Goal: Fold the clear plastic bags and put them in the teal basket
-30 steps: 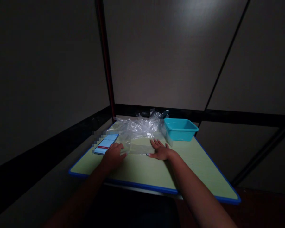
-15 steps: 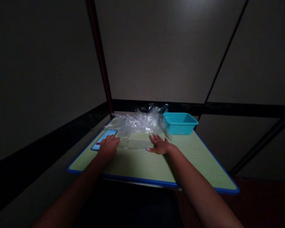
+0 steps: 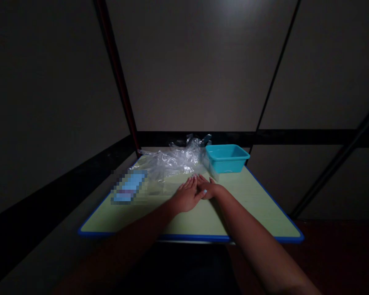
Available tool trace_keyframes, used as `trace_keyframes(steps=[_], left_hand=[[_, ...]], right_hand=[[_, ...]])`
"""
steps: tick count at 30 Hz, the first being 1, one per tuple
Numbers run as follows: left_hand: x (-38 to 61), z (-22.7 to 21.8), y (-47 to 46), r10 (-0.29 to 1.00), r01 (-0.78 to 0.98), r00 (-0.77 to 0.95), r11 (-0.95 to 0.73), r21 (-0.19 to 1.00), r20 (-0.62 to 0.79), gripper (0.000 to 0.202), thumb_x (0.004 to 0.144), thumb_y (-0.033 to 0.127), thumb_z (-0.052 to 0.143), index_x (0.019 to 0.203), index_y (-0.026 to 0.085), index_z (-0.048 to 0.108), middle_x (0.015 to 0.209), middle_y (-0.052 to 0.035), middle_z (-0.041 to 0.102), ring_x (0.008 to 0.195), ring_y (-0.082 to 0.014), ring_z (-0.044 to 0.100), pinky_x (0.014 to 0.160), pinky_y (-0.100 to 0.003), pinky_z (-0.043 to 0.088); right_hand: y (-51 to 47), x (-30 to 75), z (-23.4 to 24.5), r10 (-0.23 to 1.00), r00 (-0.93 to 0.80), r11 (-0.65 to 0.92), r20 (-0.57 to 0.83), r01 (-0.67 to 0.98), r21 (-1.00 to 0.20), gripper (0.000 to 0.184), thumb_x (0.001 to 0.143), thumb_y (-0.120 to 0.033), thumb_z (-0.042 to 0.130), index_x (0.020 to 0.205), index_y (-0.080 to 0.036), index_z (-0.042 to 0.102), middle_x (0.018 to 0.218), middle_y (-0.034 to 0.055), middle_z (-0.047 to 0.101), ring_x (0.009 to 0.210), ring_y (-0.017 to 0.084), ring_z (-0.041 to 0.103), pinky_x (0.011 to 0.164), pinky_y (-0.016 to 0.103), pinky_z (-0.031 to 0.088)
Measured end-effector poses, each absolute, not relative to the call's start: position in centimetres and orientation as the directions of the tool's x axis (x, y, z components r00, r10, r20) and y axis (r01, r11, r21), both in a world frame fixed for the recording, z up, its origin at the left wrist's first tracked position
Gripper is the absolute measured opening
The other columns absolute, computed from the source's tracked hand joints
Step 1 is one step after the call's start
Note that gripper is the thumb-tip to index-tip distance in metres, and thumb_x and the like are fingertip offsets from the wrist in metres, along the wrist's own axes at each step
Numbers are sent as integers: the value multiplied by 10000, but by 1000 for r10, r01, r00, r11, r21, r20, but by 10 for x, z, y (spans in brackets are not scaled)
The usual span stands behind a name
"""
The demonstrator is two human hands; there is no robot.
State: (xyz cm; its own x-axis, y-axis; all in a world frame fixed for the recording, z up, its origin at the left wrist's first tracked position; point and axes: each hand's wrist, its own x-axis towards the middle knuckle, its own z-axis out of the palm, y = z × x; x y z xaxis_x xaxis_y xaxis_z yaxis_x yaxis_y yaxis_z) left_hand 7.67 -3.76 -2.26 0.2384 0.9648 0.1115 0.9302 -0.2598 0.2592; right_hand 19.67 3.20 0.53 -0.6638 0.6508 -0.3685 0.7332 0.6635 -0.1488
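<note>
My left hand (image 3: pixel 187 196) lies flat, fingers stretched out, at the near edge of a clear plastic bag (image 3: pixel 175 162). Its thumb side touches or overlaps my right hand (image 3: pixel 207 189), which is also flat with its fingers pointing forward. Both palms face down on the bag or the table; the contact beneath them is hidden. The bag is spread over the far half of the table, smooth near my hands and crumpled toward the back. Neither hand grips anything.
A turquoise plastic basket (image 3: pixel 229 166) stands at the back right, touching or close to the bag. On the left lies a phone (image 3: pixel 129 187), blurred out by blocks. The pale yellow-green table (image 3: pixel 249 213) has a blue edge. Panelled walls rise behind and left.
My left hand has moved right, from beside the phone to against my right hand, and its curled fingers have straightened. My right hand stays put. The view has shifted slightly.
</note>
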Motion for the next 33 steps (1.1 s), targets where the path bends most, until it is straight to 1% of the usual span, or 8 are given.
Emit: trace_keyframes(steps=[8,12,15,18,20,24,28,33], left_hand=[[33,-33,-34,992,984,117,-122,132,42,733,893,549,157,1415,39,222,1486,-167,157,1383,-247,136,1082,-434,200],[6,-34,-29,999,992,-16,12,128,32,733,885,552,191,1412,45,229,1486,-178,158,1381,-263,139,1085,-435,174],[-9,-26,-27,995,988,-81,74,135,50,688,879,510,292,1380,39,292,1469,-200,231,1370,-285,178,1077,-433,189],[-22,-10,-26,946,988,-73,26,150,315,492,875,367,392,1279,91,440,1363,-174,432,1299,-284,323,1039,-408,259],[-32,0,-25,895,983,-50,-35,183,443,312,851,277,438,1090,131,574,1153,-137,578,1136,-266,470,959,-369,348],[-53,5,-20,921,944,90,-201,263,379,127,768,161,500,761,178,626,878,-63,612,934,-216,526,841,-315,401],[-65,-4,-15,946,921,145,-235,309,288,123,705,117,541,702,193,637,816,-34,605,872,-196,527,802,-293,396],[-67,-12,-11,952,912,129,-224,344,277,98,696,120,569,699,189,639,816,-35,606,856,-197,530,781,-289,391]], right_hand=[[31,194,6,667,-658,628,-351,749,-211,1026,718,-733,369,1436,-192,-125,1499,37,-141,1373,250,-124,1042,594,-8],[29,196,5,681,-648,608,-340,760,-231,1071,675,-801,341,1441,-202,-107,1496,46,-153,1370,258,-132,1043,590,-26],[26,198,6,698,-631,590,-338,774,-229,1081,658,-819,346,1443,-219,-95,1494,60,-152,1366,280,-132,1029,611,-26],[20,198,9,724,-625,587,-291,780,-216,1095,638,-826,379,1445,-243,-75,1494,81,-141,1361,310,-129,1010,631,-51],[17,198,12,739,-635,596,-226,772,-220,1072,644,-824,380,1447,-263,-56,1493,71,-149,1357,319,-136,1011,621,-71],[15,199,14,773,-619,583,-135,779,-232,939,730,-775,318,1455,-272,-4,1501,44,-128,1357,324,-127,1026,603,-64],[17,199,12,791,-593,559,-152,801,-212,877,776,-729,303,1460,-253,30,1504,58,-99,1364,318,-91,1034,606,-6],[19,198,9,783,-598,566,-172,799,-202,857,789,-714,289,1461,-251,27,1506,55,-85,1366,308,-84,1042,600,26]])
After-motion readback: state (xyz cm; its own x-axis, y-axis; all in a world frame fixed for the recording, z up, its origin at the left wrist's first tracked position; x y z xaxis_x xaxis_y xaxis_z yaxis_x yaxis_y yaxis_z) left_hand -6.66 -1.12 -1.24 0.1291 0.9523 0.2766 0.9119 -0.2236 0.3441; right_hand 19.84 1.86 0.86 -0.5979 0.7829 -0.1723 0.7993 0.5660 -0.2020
